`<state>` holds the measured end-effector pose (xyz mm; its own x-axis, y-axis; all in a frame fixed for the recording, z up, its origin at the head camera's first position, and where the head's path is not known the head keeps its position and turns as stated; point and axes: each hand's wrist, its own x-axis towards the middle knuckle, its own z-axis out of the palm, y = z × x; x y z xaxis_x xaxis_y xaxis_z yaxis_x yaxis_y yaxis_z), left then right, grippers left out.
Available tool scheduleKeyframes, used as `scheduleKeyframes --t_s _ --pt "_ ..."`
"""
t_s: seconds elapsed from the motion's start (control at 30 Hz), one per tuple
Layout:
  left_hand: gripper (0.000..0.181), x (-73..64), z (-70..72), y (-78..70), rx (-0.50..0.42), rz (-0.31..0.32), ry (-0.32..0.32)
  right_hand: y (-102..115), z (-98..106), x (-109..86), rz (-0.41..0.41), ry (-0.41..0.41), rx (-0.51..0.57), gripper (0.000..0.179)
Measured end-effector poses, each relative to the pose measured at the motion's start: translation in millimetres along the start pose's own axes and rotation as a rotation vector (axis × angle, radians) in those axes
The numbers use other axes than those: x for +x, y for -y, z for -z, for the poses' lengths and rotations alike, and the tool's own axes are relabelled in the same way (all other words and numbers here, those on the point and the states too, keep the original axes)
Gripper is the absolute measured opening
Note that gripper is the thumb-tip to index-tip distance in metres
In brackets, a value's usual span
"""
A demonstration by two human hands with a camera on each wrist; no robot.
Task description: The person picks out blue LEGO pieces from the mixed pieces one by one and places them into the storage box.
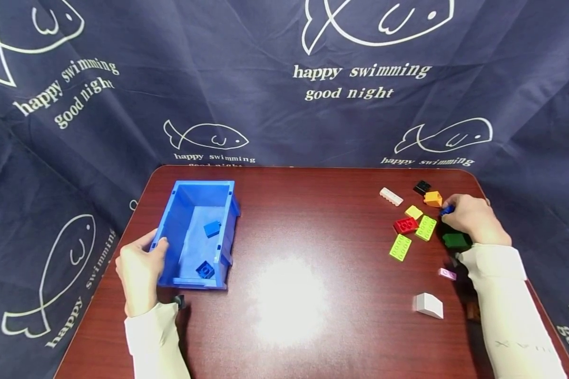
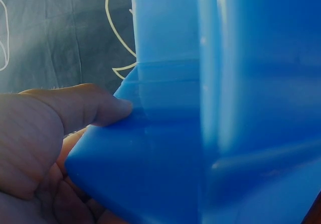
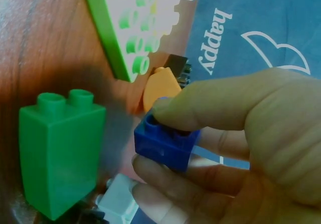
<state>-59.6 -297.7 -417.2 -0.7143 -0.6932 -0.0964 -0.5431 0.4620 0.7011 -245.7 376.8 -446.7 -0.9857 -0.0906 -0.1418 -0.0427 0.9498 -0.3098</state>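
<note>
Right wrist view: your right hand (image 3: 273, 138) pinches the blue brick (image 3: 163, 148), thumb on top, fingers curled against it.
Brick's look: small, squarish, deep blue, with smooth sides; its studs sit partly under your thumb.
Brick's place: at the right side of the table (image 1: 313, 226), near the orange brick (image 1: 433, 198) and the green brick (image 1: 457, 240).
Left hand: your left hand (image 1: 139, 268) grips the bin (image 1: 201, 193) by its left wall, thumb inside.
Bin: blue, open-topped, two loose pieces (image 1: 212, 229) apart on its floor.
Edges: the table's right edge runs just beyond your right hand; the cloth (image 1: 270, 100) hangs behind the far edge.
Room: a wide, glare-lit stretch of table separates the bin from the red brick (image 1: 405, 226).
</note>
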Motion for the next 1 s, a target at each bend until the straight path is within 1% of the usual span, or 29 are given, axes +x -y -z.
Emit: scheduleKeyframes --t_s 0.23,0.47,0.7,0.87,1.0 --pt "0.046 -0.2 -0.4 -0.1 0.001 0.009 0.005 10 4 -2.4 0.024 -0.021 -0.008 0.037" --pt "0.047 0.0 -1.2 0.1 -0.004 0.01 0.012 24 9 -4.2 0.023 -0.016 0.001 0.04" --pt "0.046 0.7 -1.1 -0.3 -0.005 0.001 0.006 44 11 -2.1 0.057 -0.04 0.024 0.035" --pt "0.046 0.6 -0.9 -0.2 0.0 -0.001 0.004 60 12 -1.1 0.069 -0.041 0.022 0.032" --pt "0.046 0.8 -0.6 -0.3 0.002 0.004 -0.001 73 12 0.6 0.078 -0.034 0.034 0.034"
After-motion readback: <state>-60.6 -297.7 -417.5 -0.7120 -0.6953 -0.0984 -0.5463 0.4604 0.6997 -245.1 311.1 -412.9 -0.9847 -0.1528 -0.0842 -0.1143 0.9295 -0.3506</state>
